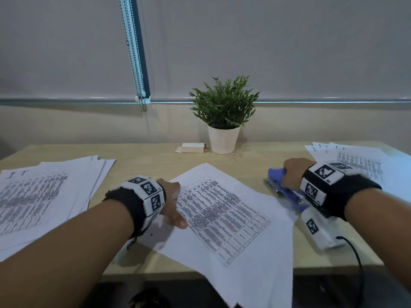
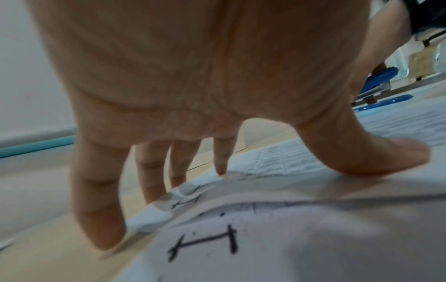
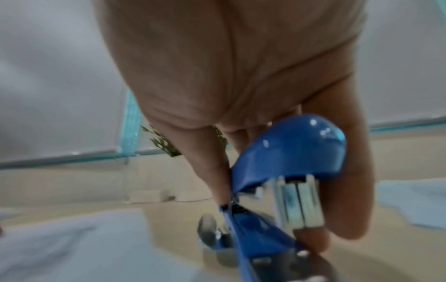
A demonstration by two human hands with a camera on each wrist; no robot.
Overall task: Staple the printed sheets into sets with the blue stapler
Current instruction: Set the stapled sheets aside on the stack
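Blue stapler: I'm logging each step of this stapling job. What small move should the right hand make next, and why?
Probably carry the blue stapler left to the top corner of the middle sheets. The right hand grips it beside the paper, while the left hand presses that set flat.

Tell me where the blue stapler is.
In the head view, the blue stapler sits right of the middle sheets, gripped by the right hand.

A pale wooden bench (image 1: 142, 156) sits against a beige wall (image 1: 89, 125). Above it hang grey roller blinds (image 1: 266, 45), a bead chain (image 1: 133, 54) dangling between them; the light is dim and cool.
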